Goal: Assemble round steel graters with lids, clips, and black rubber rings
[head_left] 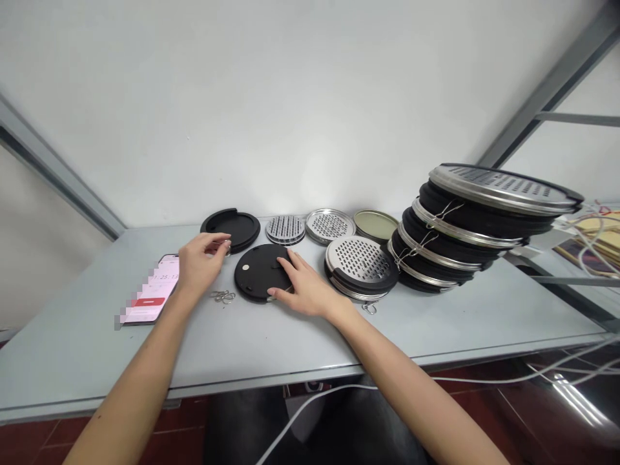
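Observation:
My left hand (201, 261) is closed in a pinch above the table, left of a round black plastic base (259, 268). A tiny shiny piece shows at its fingertips, too small to name. Over the right side of that base lies my right hand (305, 281), thumb at the front rim and fingers on top, gripping it. The base lies flat and bears a pale round spot. Several bent wire clips (223, 296) lie in front of my left hand. Behind it is a black round tray (232, 227) with a raised rim.
A phone (154, 290) lies at left. Along the wall are a slotted disc (285, 228), a perforated disc (330, 225) and a green lid (376, 224). A round grater (361, 261) sits right of my hand, beside a tall leaning stack (477, 226). A white cable (310, 402) hangs in front.

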{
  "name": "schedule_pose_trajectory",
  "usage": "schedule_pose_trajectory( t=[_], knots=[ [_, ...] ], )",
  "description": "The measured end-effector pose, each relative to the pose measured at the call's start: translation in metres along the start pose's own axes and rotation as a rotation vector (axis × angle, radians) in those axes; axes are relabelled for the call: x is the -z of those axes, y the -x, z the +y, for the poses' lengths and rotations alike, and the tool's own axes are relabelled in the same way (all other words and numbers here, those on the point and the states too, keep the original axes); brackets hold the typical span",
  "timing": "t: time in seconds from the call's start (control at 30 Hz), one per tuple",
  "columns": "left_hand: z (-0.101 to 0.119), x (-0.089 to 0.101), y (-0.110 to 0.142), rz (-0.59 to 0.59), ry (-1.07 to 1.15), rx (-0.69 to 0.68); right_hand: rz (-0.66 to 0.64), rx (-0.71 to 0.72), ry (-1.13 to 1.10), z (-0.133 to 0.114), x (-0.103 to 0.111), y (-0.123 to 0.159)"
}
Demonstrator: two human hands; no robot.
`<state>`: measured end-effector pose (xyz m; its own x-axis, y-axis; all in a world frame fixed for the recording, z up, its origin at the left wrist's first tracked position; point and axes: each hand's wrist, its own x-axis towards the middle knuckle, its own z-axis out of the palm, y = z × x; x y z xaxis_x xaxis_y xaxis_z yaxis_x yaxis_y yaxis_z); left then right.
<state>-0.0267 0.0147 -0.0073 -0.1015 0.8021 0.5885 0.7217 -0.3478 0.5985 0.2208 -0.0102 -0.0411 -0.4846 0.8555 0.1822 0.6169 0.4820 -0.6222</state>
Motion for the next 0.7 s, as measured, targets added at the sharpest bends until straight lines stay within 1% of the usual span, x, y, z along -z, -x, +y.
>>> schedule_pose_trajectory(
  t=[0.1, 0.17, 0.23, 0.37, 0.53, 0.6, 0.7],
  knots=[
    [0.012, -0.001, 0.002, 0.028, 0.211, 0.058, -0.041, 0.006, -0.022, 0.001, -0.002, -0.002],
    [0.016, -0.005, 0.004, -0.001, 0.310, 0.084, -0.043, 0.014, -0.029, 0.000, -0.006, -0.005],
    [0.019, -0.009, 0.006, -0.064, 0.376, 0.096, -0.023, 0.045, -0.044, -0.002, -0.011, -0.008],
    [0.023, -0.015, 0.010, -0.183, 0.413, 0.102, 0.081, 0.149, -0.077, -0.006, -0.020, -0.012],
    [0.028, -0.018, 0.016, -0.249, 0.438, 0.052, 0.320, 0.176, -0.109, -0.007, -0.019, -0.014],
    [0.029, -0.020, 0.017, -0.275, 0.471, 0.032, 0.362, 0.209, -0.139, -0.008, -0.018, -0.014],
    [0.029, -0.021, 0.018, -0.291, 0.489, -0.001, 0.364, 0.230, -0.184, -0.009, -0.016, -0.014]
  ],
)
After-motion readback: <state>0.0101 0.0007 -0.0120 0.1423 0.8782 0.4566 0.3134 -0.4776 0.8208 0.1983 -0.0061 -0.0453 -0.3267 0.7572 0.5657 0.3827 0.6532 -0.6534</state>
